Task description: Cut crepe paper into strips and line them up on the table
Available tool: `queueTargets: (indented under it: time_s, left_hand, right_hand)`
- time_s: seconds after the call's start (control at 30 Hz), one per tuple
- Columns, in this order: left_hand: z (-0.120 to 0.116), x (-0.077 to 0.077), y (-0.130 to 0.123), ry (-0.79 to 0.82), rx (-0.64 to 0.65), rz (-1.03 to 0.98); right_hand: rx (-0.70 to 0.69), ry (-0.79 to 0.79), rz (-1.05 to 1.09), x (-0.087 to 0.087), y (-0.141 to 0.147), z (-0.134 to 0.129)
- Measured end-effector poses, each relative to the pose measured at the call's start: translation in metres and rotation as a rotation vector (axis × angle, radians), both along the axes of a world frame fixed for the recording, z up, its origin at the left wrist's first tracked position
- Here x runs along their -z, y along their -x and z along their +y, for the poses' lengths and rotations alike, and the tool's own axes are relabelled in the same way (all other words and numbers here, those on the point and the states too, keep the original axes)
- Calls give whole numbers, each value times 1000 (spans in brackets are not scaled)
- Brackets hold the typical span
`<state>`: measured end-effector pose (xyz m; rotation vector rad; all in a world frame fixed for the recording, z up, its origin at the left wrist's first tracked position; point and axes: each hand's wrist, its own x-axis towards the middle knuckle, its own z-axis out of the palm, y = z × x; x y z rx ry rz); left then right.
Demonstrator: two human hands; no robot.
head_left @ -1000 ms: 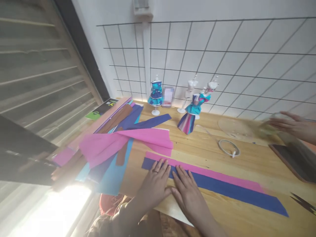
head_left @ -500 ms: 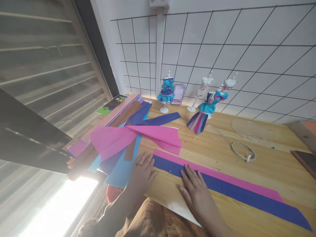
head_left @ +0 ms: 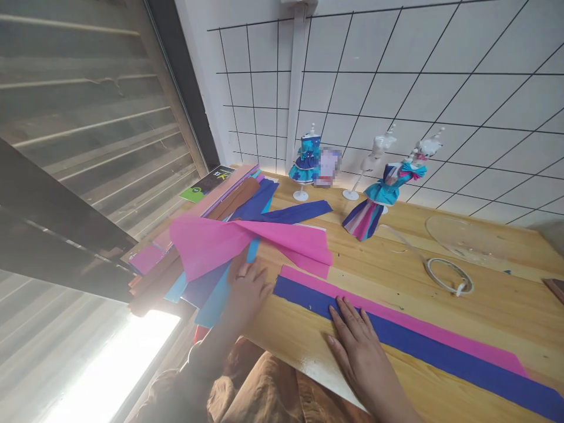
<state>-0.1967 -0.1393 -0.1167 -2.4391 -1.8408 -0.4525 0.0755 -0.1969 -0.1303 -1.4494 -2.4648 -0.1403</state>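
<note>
A dark blue crepe paper strip (head_left: 418, 343) lies lengthwise on the wooden table, with a pink crepe paper strip (head_left: 440, 327) showing along its far edge. My right hand (head_left: 359, 341) rests flat on the blue strip, fingers stretched out. Off the strip's left end, my left hand (head_left: 247, 291) is slightly blurred, its fingers loosely bent and apart, over the edge of a light blue sheet (head_left: 211, 308) and a brown piece (head_left: 238, 264). Nothing shows in its grasp. Beyond it, a twisted pink sheet (head_left: 207, 247) lies across the pile of coloured paper.
Small dress forms stand at the back: one in a blue dress (head_left: 304, 167), a bare white one (head_left: 374, 155), one in a striped gown (head_left: 379, 194). A ring-shaped roll (head_left: 449, 276) lies at right. A wire grid (head_left: 396, 88) covers the wall.
My left hand has come off the left end of the strips and moved left to the paper pile. My right hand stays on the blue strip. The view has shifted slightly.
</note>
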Motion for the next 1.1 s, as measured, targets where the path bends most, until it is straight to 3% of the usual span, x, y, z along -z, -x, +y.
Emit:
queueTargets:
  time_s: [0.13,0.27,0.57,1.1]
  left_hand:
    - [8,-9,1,-21,-35,-84]
    - [16,-14,-14,52,34,-156]
    - [25,-8,-19,98,140,5]
    - [26,-19,-16,162,37,-241]
  right_hand:
    - [-2,-2,4,0,0,0]
    - [-3,-4,11,-2,0,0]
    - [-2,-23,-15,-2,1,1]
    - [-4,-7,39,-3,2,1]
